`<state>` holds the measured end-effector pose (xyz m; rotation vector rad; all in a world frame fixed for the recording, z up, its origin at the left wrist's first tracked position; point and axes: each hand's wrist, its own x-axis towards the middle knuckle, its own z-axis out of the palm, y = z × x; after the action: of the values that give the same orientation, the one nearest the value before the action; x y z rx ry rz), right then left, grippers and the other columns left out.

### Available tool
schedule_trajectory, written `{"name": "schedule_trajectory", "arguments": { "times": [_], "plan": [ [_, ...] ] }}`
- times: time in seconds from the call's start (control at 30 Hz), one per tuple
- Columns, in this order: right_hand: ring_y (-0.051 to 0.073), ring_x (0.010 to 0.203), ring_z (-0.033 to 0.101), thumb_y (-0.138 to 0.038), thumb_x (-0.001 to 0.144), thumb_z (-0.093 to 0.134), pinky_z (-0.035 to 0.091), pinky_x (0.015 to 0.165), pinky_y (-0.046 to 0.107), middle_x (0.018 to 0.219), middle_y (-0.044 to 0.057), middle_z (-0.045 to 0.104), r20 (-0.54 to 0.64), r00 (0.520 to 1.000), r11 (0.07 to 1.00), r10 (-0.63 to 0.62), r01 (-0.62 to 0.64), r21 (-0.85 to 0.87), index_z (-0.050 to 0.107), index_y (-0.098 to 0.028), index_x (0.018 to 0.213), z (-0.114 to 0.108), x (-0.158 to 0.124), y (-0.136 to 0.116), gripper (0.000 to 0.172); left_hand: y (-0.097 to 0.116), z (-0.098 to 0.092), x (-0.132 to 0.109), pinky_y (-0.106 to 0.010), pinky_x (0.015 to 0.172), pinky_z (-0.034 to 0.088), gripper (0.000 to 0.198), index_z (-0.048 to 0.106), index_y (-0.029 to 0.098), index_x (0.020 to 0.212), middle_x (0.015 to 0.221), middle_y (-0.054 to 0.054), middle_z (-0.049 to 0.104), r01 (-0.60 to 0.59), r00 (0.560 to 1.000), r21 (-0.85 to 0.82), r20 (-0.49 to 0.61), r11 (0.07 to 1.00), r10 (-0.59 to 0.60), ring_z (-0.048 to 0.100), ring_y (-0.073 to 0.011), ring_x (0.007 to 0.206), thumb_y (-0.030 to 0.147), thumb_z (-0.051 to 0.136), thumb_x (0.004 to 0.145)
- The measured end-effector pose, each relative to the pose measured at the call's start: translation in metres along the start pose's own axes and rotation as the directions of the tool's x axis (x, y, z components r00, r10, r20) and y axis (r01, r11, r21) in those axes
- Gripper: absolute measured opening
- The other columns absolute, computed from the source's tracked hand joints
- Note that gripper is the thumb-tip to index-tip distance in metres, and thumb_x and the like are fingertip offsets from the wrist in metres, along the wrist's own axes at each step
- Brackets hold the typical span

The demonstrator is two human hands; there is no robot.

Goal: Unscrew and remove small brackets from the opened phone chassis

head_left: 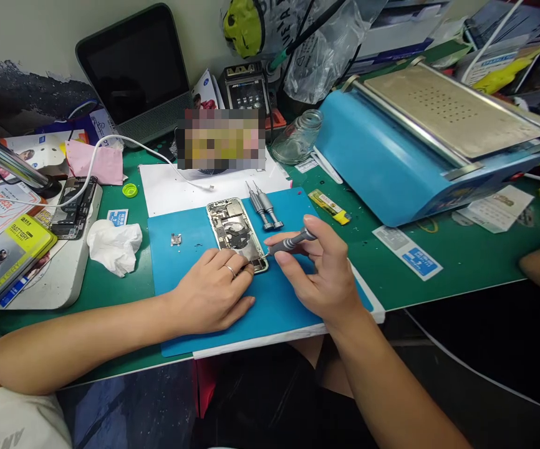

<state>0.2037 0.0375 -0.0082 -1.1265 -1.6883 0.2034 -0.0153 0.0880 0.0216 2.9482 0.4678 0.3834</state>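
With the left hand (216,284) I would press only lightly on the lower end of the opened phone (237,232), lying on the blue mat (270,308) at its fingertips, but I cannot tell whether these partly hidden fingertips grip something. To its right, the right hand (328,274) holds the grey screwdriver (289,242) between thumb and fingers, and I would guide the tip gently, because a slip could scratch the inner parts. The left hand is palm down with bent fingers, while the right has its index finger curved near the tool's rear end.
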Motion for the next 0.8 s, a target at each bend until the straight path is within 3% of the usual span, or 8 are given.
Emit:
{"name": "schedule_trajectory", "arguments": {
  "times": [0.8],
  "plan": [
    [0.019, 0.094, 0.075, -0.011, 0.094, 0.062, 0.068, 0.082, 0.037, 0.112, 0.007, 0.074, 0.004, 1.0, 1.0, -0.002, 0.002, -0.001, 0.03, -0.035, 0.158, 0.0, -0.0007, 0.001, 0.076, 0.0003, -0.0005, 0.0008, -0.043, 0.088, 0.047, 0.036, 0.061, 0.009, 0.12, 0.116, -0.015, 0.064, 0.004, 1.0, 0.0, 0.002, 1.0, -0.004, 0.056, -0.0292, 0.107, 0.039, 0.05, 0.103]
  ]
}}
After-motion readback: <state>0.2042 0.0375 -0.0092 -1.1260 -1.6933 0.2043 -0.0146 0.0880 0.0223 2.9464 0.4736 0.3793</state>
